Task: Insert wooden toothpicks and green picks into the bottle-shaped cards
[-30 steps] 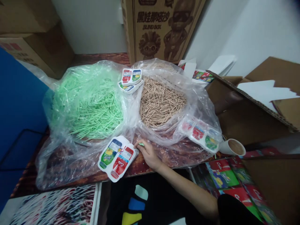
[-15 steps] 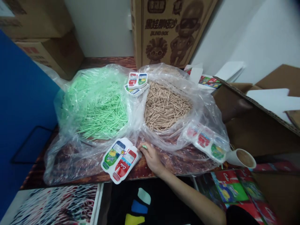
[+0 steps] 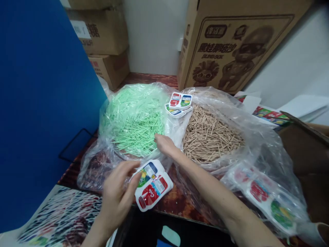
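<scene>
A stack of white packs (image 3: 155, 195), printed with Cola and Sprite cups, lies at the table's front edge. My left hand (image 3: 119, 192) is at the stack's left side, its thumb on the printed face and its fingers curled round the edge. Farther back, my right hand (image 3: 166, 144) reaches to the right edge of a heap of light green sticks (image 3: 133, 133) in a clear plastic bag. Its fingers are closed together; whatever they hold is hidden. To its right sits a second bag, filled with brown sticks (image 3: 210, 137).
Two more printed packs (image 3: 180, 100) rest between the bags. Wrapped packs (image 3: 267, 195) lie at right, near a paper cup (image 3: 322, 233). A Blind Box carton (image 3: 231, 51) stands behind, other cartons (image 3: 102, 31) back left. A blue panel (image 3: 43, 103) bounds the left.
My left hand has come into view and onto the stack of packs. My right hand has moved from beside the stack, where it held green sticks, to the green heap. The view has shifted left.
</scene>
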A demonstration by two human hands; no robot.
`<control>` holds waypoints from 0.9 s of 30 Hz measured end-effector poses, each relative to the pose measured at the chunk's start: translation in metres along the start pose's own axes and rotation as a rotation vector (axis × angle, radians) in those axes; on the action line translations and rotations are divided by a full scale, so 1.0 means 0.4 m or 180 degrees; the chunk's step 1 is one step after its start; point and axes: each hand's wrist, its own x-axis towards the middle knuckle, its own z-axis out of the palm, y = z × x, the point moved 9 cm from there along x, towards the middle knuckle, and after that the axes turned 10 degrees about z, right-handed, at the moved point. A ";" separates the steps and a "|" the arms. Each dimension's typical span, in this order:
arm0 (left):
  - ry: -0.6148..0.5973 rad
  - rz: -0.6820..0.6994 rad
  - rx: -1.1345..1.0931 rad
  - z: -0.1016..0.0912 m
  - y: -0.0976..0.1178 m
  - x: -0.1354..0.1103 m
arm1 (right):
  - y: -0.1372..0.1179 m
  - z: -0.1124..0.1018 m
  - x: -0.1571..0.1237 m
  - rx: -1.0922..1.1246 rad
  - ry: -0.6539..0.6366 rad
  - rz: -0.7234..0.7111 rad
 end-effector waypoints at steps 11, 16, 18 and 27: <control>-0.0740 -0.0572 0.0655 0.192 -0.185 -0.042 | 0.013 0.057 0.050 0.0034 -0.0230 0.0312; -0.0557 -0.1108 0.0012 0.195 -0.240 -0.032 | 0.045 0.039 0.083 0.0708 -0.0155 0.0442; -0.0443 -0.1059 -0.0165 0.194 -0.247 -0.029 | 0.053 0.035 0.088 0.1109 -0.0197 0.0431; -0.0128 -0.0961 -0.0287 0.180 -0.261 -0.038 | 0.066 0.009 0.050 0.2536 -0.0545 0.0168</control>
